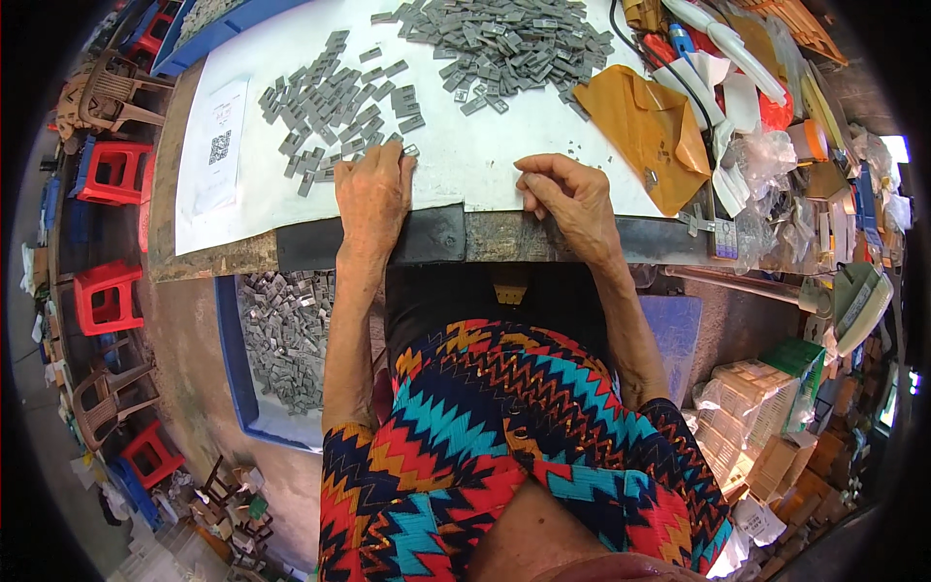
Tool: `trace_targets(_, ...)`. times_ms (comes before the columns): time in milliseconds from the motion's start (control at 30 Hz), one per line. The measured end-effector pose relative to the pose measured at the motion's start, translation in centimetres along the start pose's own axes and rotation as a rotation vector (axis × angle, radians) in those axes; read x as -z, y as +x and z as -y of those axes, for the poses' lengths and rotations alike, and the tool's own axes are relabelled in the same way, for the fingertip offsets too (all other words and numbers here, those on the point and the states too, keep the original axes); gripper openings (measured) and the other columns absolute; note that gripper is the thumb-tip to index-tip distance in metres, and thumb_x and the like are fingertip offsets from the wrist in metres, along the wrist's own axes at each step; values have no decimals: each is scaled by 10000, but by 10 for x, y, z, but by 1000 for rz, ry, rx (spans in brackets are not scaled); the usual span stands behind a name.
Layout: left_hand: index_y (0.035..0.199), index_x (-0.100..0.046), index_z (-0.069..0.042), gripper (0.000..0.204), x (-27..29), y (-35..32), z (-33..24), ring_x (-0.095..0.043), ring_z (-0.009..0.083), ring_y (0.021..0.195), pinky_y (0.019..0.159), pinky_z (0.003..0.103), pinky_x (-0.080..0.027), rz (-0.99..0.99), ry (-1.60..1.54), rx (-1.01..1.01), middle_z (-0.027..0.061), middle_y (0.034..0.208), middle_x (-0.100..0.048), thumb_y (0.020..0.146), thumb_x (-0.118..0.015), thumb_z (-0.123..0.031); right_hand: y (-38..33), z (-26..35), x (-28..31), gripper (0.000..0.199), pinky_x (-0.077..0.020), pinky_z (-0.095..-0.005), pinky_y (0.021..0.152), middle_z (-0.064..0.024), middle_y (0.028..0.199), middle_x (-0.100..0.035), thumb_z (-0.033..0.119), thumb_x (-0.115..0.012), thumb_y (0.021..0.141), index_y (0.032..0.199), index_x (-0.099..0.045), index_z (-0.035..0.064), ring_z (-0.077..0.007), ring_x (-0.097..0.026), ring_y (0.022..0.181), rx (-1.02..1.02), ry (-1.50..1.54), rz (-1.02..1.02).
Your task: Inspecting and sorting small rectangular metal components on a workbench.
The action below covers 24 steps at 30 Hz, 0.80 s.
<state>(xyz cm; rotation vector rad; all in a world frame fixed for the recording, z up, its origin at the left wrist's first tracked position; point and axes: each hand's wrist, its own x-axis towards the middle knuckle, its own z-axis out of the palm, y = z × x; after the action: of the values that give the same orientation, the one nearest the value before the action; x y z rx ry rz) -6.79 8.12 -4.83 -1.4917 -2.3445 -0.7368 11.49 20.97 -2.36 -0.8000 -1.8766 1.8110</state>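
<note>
My left hand (373,189) is at the near edge of a loose spread of small grey rectangular pieces (335,107) on a white sheet (465,145). Its fingers curl down and are pressed together; the tips are hidden, and a grey piece shows right beside them. To the right, my right hand (577,199) is above the sheet's near edge, fingers bent in and thumb against the index finger. Whatever it pinches, if anything, is too small to make out. A larger heap of the same grey pieces (514,44) lies farther back, beyond both hands.
A brown paper piece (645,136) lies right of the sheet, beside plastic bags and tools. Tiny dark scraps dot the sheet nearby. Below the table's left side is a blue tray (236,359) of grey pieces. Red stools (109,296) stand at left, cartons (742,407) at lower right.
</note>
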Motion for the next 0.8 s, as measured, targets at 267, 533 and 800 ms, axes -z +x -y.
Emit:
trace_targets(267,839,-551,-66,126,0,-8,2,-518,241,627,633,334,-361,-26,53,-16,72,717,-555,751,-624,-121,-16,1,11,184,-403,-174,508,-15,661,-567,67,-516,829,958,-589,-42,-44,-502,568,1,18,-27)
trace_targets(533,829,-549,-71,93,2,1,-2,-527,246,621,631,335,-366,-47,78,-33,77,722,-568,761,-605,-104,-25,4,31,177,-403,-164,522,-45,782,-589,43,-513,847,987,-581,-42,-53,-518,619,-12,9,-53)
trace_targets(800,817,-545,-59,66,-2,17,-12,-542,270,628,615,356,-392,-57,-69,-41,86,727,-571,760,-575,-71,-30,1,45,179,-399,-165,512,-27,712,-578,61,-530,834,962,-588,-49,-38,-502,571,18,32,-137)
